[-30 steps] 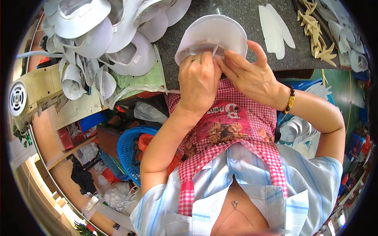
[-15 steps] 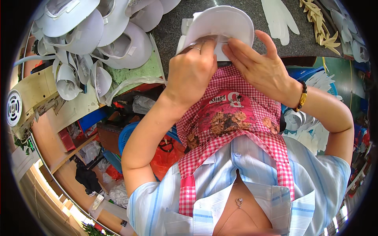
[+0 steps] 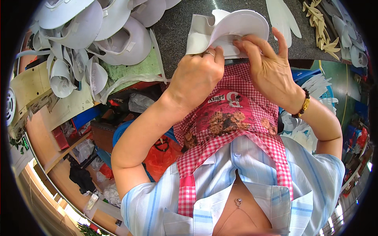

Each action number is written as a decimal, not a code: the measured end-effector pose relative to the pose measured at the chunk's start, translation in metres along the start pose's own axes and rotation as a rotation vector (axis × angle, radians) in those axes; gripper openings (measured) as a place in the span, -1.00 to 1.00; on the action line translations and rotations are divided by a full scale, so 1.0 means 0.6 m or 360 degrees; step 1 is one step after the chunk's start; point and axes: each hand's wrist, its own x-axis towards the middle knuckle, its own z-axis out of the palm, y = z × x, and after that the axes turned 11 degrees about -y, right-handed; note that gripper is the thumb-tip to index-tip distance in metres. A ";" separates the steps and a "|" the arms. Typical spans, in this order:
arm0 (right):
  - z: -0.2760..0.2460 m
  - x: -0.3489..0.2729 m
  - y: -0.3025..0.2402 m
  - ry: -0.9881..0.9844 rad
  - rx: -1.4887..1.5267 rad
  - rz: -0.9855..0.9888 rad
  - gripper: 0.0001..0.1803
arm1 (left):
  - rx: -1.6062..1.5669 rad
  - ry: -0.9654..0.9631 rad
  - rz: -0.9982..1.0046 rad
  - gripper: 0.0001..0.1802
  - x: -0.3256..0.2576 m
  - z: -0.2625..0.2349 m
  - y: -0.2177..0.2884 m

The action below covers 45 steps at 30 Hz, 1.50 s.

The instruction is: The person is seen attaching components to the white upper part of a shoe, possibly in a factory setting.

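Observation:
A white curved foam piece [image 3: 232, 29], shaped like a cap brim with a flat flap at its left, is held over the edge of a dark speckled worktable [image 3: 177, 23]. My left hand [image 3: 197, 76] grips its lower left edge with thumb and fingers closed on it. My right hand [image 3: 269, 65] pinches the lower middle edge, its other fingers spread upward. Both hands are close together in front of my red checked apron [image 3: 232, 114].
A heap of white foam brim pieces [image 3: 90, 35] covers the table's left. A flat white cut-out [image 3: 283, 17] and tan strips [image 3: 321, 27] lie at the upper right. A blue basket [image 3: 122, 133], orange bag [image 3: 161, 155] and boxes sit below the table at the left.
The white piece and both hands have shifted up and right in view. The piece has turned, so a flat flap now shows at its left.

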 end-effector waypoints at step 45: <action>-0.187 0.048 0.113 -0.0968 0.1864 -0.0872 -0.52 | -0.2333 -0.0490 0.0020 -0.66 -0.012 -0.142 0.027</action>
